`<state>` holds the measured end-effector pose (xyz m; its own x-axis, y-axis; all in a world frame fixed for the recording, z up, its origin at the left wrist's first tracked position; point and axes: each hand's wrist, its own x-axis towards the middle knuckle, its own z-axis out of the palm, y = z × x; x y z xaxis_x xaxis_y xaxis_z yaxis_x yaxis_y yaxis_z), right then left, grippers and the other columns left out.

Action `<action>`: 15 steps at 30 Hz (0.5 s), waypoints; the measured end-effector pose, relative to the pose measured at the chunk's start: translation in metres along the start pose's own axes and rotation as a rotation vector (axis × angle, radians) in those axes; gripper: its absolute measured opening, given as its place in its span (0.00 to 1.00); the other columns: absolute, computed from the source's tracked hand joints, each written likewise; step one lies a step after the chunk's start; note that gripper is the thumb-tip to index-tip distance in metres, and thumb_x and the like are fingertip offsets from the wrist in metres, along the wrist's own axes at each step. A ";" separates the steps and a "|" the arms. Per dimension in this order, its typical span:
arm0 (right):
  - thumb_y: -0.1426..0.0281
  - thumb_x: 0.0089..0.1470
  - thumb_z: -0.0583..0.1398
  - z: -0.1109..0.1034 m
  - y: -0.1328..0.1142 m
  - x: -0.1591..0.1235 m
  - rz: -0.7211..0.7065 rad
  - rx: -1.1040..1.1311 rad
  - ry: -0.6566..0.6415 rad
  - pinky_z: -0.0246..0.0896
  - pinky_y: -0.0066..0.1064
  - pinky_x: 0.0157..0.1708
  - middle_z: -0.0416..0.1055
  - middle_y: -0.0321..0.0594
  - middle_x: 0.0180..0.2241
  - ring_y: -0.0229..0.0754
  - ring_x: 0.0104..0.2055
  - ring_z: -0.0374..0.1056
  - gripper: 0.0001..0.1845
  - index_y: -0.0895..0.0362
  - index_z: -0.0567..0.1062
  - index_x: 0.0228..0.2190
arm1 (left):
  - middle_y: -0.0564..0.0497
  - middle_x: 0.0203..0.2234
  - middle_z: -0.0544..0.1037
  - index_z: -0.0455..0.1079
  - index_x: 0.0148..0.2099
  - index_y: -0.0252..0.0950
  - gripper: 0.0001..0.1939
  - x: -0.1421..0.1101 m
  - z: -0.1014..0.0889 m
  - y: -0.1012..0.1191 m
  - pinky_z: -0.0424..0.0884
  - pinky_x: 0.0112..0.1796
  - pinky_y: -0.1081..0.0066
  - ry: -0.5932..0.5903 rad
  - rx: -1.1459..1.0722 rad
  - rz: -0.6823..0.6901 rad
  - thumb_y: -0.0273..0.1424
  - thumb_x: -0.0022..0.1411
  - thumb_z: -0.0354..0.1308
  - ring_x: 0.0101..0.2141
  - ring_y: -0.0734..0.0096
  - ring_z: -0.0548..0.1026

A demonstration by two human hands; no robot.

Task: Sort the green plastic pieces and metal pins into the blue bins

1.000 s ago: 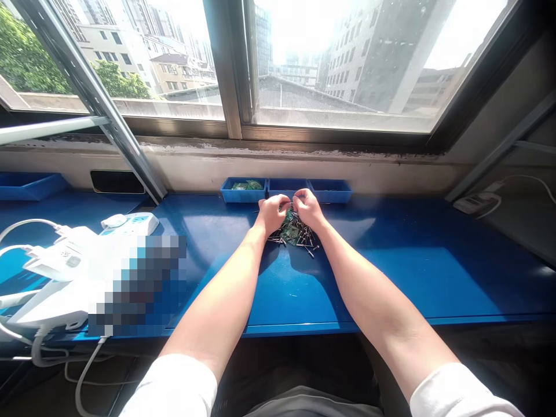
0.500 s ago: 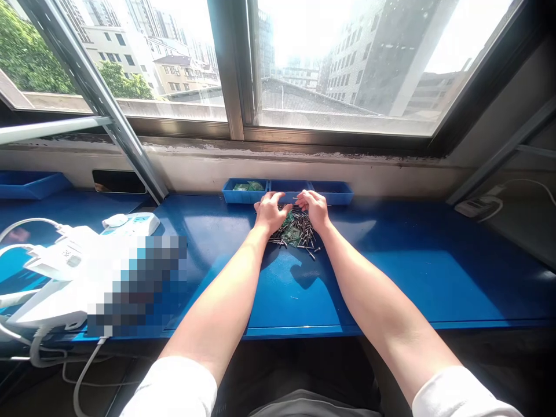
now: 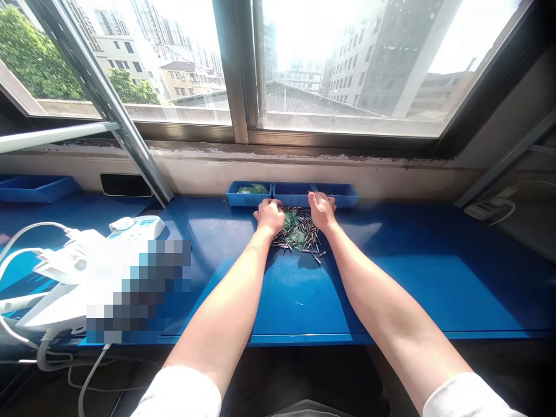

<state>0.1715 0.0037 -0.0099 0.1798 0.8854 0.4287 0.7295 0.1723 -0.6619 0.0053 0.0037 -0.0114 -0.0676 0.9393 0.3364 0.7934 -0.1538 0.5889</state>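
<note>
Hands (image 3: 270, 217) (image 3: 322, 211) partly hide the pile of screws (image 3: 311, 238) and green boards (image 3: 297, 245).

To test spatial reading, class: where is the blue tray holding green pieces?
Head view: the blue tray sits leftmost of three against the wall, just beyond the left hand.

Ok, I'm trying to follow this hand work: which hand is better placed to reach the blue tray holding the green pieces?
Left, probably. The left hand sits at the edge of the pile of metal pins and green pieces, just below that leftmost blue tray. The right hand is farther along, nearer the other trays.
</note>
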 end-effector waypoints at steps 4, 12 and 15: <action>0.45 0.56 0.38 0.003 0.001 0.001 -0.016 -0.068 -0.068 0.46 0.49 0.52 0.58 0.38 0.59 0.54 0.54 0.51 0.34 0.48 0.71 0.49 | 0.45 0.51 0.69 0.71 0.46 0.40 0.17 -0.001 -0.001 0.001 0.59 0.51 0.58 -0.024 0.033 0.002 0.28 0.59 0.45 0.54 0.57 0.63; 0.48 0.57 0.41 0.003 0.003 0.001 -0.085 0.001 -0.007 0.46 0.48 0.53 0.61 0.44 0.57 0.53 0.54 0.53 0.33 0.53 0.71 0.48 | 0.47 0.54 0.68 0.70 0.51 0.43 0.19 0.000 0.003 -0.004 0.57 0.52 0.58 -0.094 0.097 0.058 0.32 0.60 0.46 0.56 0.56 0.61; 0.54 0.59 0.43 -0.001 0.003 0.001 -0.111 0.037 0.105 0.51 0.41 0.51 0.70 0.45 0.46 0.48 0.50 0.59 0.27 0.56 0.76 0.37 | 0.47 0.54 0.68 0.70 0.51 0.43 0.19 0.000 0.004 -0.005 0.58 0.51 0.57 -0.094 0.120 0.059 0.33 0.59 0.47 0.55 0.56 0.61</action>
<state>0.1740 0.0043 -0.0108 0.1692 0.8103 0.5611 0.7244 0.2837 -0.6282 0.0035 0.0055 -0.0176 0.0340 0.9552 0.2941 0.8613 -0.1773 0.4762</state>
